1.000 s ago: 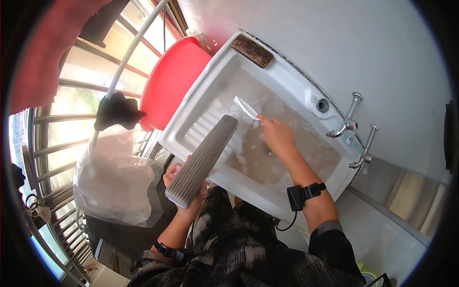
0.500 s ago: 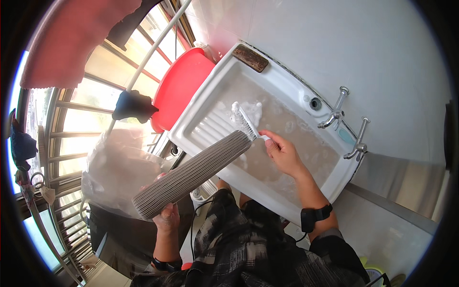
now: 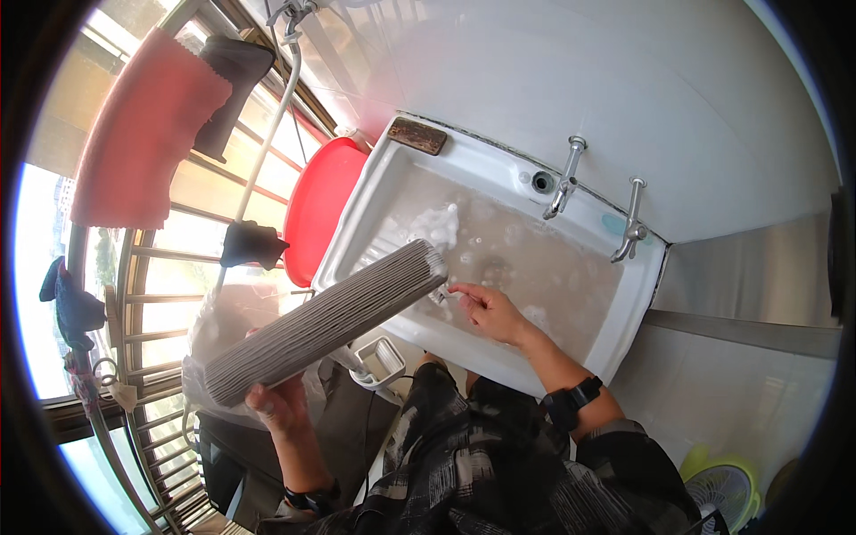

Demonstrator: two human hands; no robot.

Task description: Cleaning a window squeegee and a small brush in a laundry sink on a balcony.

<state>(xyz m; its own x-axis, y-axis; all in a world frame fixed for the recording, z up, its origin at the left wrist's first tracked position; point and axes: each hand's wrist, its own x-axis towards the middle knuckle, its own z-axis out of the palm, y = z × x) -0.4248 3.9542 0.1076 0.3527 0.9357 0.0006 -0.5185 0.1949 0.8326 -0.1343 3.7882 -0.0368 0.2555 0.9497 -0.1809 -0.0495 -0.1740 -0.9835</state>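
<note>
My left hand [image 3: 280, 407] is closed round the lower end of a long grey ribbed piece with a rounded end [image 3: 325, 321], its kind unclear. The piece slants up to the right, its far end over the near left part of a white sink [image 3: 637, 316]. Some white foam clings to that far end. Just right of it, over the sink, my right hand [image 3: 489, 312] is closed on the handle of a white brush [image 3: 439, 295]. Most of the brush is hidden behind the ribbed piece. Murky water with foam [image 3: 437, 226] lies in the sink.
A dark brown block [image 3: 417, 136] sits on the sink's back left corner. Two metal taps [image 3: 565, 178] rise at the back right. Left of the sink stands a red basin [image 3: 325, 209]; a clear plastic bag [image 3: 227, 321] is nearer me. A green-rimmed fan [image 3: 720, 490] is at lower right.
The view has shifted. The brush, plainly seen before against the end of the ribbed piece, is now mostly behind it and lower. My right hand has turned, with its index finger reaching toward the piece.
</note>
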